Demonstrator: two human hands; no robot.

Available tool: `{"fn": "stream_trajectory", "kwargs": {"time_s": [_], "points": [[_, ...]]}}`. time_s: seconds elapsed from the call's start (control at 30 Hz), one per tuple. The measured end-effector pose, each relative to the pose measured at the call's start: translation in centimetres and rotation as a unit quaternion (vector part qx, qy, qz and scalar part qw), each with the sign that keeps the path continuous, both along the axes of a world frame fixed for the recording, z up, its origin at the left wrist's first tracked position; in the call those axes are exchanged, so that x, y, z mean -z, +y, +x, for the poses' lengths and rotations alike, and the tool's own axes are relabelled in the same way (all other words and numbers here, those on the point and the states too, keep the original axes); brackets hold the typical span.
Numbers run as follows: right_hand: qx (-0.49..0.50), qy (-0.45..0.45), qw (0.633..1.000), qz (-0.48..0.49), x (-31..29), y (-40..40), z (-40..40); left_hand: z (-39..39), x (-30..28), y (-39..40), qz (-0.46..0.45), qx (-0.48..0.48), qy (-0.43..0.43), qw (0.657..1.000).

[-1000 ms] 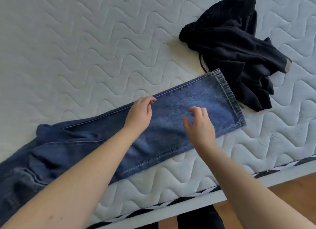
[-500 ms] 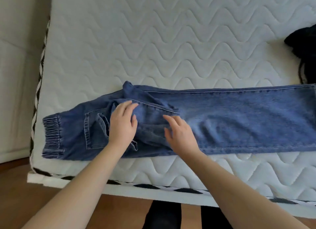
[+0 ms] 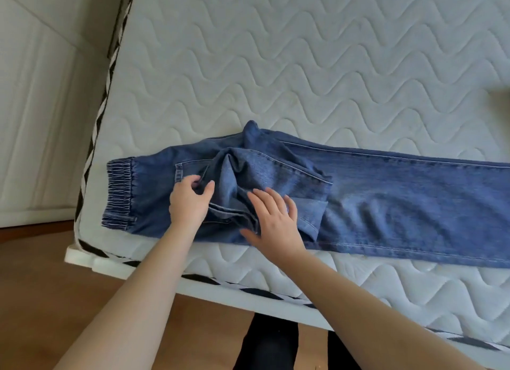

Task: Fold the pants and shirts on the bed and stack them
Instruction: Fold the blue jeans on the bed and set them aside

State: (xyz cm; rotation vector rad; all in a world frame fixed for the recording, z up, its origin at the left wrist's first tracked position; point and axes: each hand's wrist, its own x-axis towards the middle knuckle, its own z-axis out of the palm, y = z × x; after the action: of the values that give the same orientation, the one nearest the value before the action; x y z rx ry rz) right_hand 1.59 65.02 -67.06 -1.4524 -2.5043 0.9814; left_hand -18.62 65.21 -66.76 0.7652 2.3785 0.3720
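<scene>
While left hand pinches jeans, right hand flat on them.

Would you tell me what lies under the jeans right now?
The jeans lie flat on the white quilted mattress, near its front edge. Whatever is directly beneath the denim is covered, so nothing else can be confirmed there.

We find no legible text, label, brand, number or sign in this view. The blue jeans show only stitching and a gathered waistband, with no readable tag or patch. The quilted mattress carries a wave pattern and a striped edge band, neither bearing any lettering.
</scene>
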Motion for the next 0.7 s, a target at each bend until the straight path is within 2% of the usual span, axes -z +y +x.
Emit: {"fn": "stream_trajectory", "kwargs": {"time_s": [0.13, 0.23, 0.3, 0.4, 0.47, 0.57, 0.7], "points": [[0.011, -0.057, 0.998, -0.015, 0.0, -1.0, -1.7, 0.0, 0.1, -0.8, -0.022, -0.037, -0.038, 0.998], [0.038, -0.081, 0.995, -0.046, 0.1, -0.4, -2.3, 0.5, -0.4, -1.6, 0.059, -0.089, -0.14, 0.984], [0.072, -0.034, 0.993, -0.092, -0.4, 0.1, -2.0, 0.4, -1.2, -2.4, 0.117, -0.059, -0.163, 0.978], [0.12, 0.06, 0.975, -0.177, -2.4, 0.5, 0.0, 0.8, -3.1, -3.5, 0.129, 0.031, -0.233, 0.964], [0.137, 0.091, 0.963, -0.215, -4.1, 0.8, 2.1, 1.9, -4.8, -3.6, 0.124, 0.074, -0.221, 0.965], [0.185, 0.13, 0.946, -0.232, -7.3, 1.3, 6.3, 4.2, -8.0, -3.2, 0.169, 0.161, -0.129, 0.964], [0.201, 0.117, 0.948, -0.216, -12.1, 1.9, 12.3, 7.3, -12.4, -1.2, 0.203, 0.215, -0.131, 0.946]]}}
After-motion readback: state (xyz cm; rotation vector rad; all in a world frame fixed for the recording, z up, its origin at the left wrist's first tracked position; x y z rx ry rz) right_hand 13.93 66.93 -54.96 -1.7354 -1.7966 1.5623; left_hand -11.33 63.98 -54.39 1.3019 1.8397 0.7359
